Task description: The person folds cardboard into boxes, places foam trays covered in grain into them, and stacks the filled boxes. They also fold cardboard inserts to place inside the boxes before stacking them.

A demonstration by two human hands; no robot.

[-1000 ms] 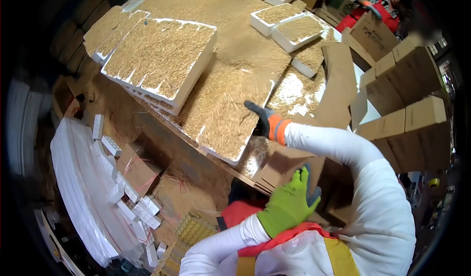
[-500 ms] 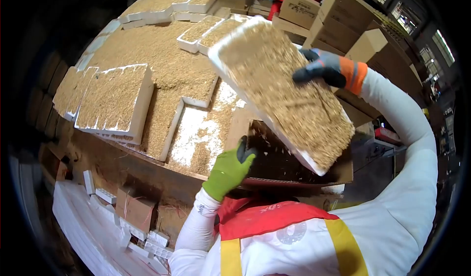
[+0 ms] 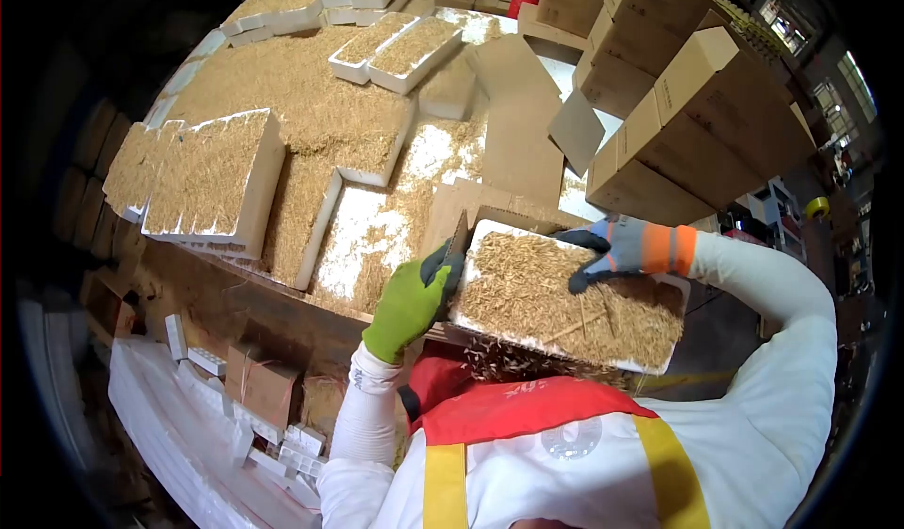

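Observation:
A white foam tray [image 3: 665, 345], heaped with tan husk-like bits [image 3: 556, 294], sits over the opening of a cardboard box [image 3: 459, 237] right in front of me. My right hand [image 3: 612, 251], in a grey and orange glove, grips the tray's far rim, its fingertips on the bits. At the box's left side, my left hand [image 3: 414, 298], in a green glove with dark fingertips, is closed round the cardboard wall. Some bits are falling below the tray's near edge. How deep the tray sits in the box is hidden.
Filled white trays [image 3: 212, 185] stand stacked at left, and two more [image 3: 414, 54] lie farther back on the husk-covered table. Open cardboard boxes [image 3: 697, 105] crowd the right side. White foam pieces [image 3: 254, 416] and wrapping lie low at left. Part of a person in red shows behind.
My right hand has lowered the tilted tray toward me onto the box and brought it nearly level. The left hand has moved slightly left, staying at the box edge.

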